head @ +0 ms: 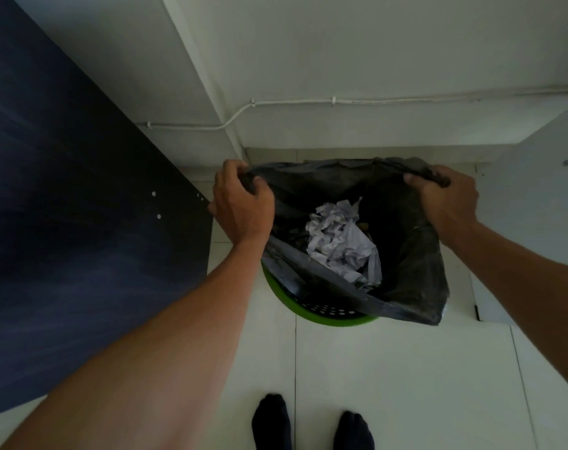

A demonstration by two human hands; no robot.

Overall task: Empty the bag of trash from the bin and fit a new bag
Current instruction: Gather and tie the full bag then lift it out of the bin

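Firmly gripping the black trash bag (412, 254) at its rim, left hand (243, 206) curled round the left edge, right hand (445, 199) round the right; mouth held open, lower part inside the green bin (334, 320), crumpled paper (341, 245) within.

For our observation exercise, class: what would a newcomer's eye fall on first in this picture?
The left hand and right hand grip opposite edges of a black trash bag in the middle of the view. White crumpled paper lies inside it, and the green bin peeks out beneath the bag's near edge.
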